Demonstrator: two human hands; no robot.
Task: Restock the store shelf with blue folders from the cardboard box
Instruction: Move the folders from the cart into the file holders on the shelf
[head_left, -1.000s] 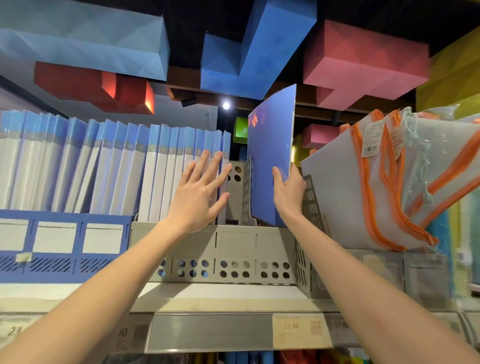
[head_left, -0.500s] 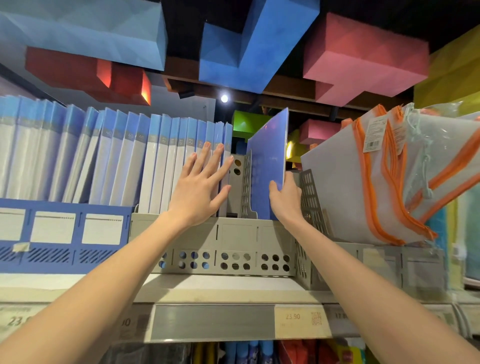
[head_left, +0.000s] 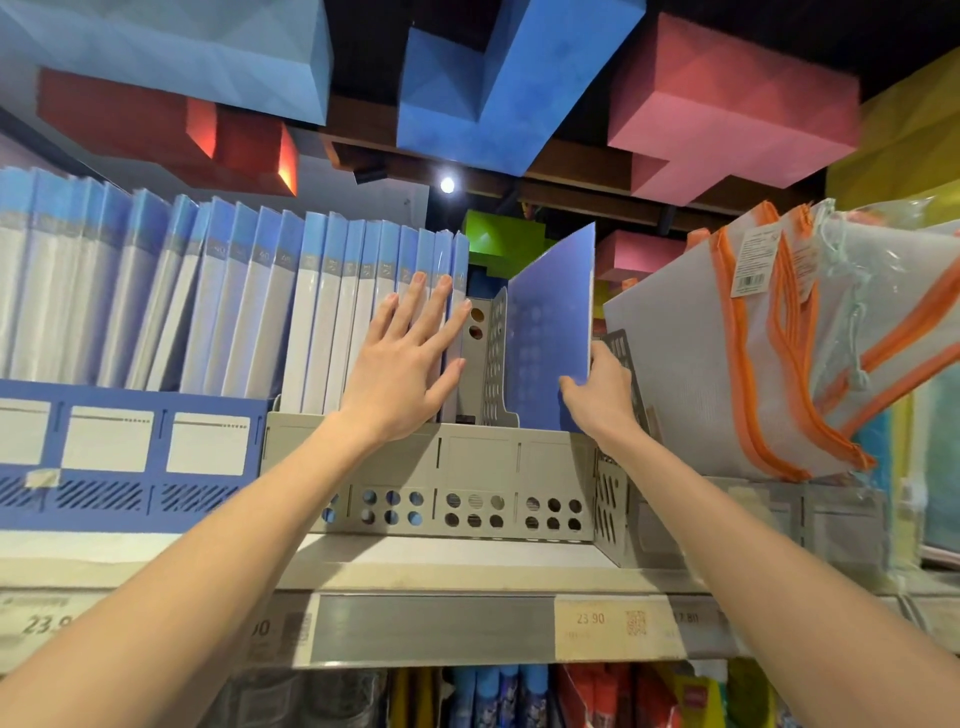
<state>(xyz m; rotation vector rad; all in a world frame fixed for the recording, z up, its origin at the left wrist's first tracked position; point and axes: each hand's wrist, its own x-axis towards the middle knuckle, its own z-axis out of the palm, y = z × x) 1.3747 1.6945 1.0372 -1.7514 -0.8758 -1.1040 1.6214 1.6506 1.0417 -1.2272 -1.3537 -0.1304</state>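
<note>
- Now your right hand (head_left: 602, 395) has eased the blue folder (head_left: 550, 332) deeper into the grey tray (head_left: 467, 457) than a second ago, and your knuckles sit just above the tray's front wall.
- Your left hand (head_left: 402, 374) stays flat as before, fingers straight and spread, pressing the right end of the row of folders (head_left: 260, 312).
- Your right thumb lies on the folder's near face, pinching its lower front edge. Your other fingers are hidden behind the sheet.
- The tray's front wall hides the folder's bottom edge, so you cannot tell whether it touches the tray floor.
- The folder stands in the rightmost compartment on the shelf (head_left: 467, 571), between the perforated divider (head_left: 496, 364) and the tray's right wall, beside the orange-trimmed pouches (head_left: 727, 364).
- Its long axis runs close to upright. Its broad face turns left toward the divider, and its front edge faces you.
</note>
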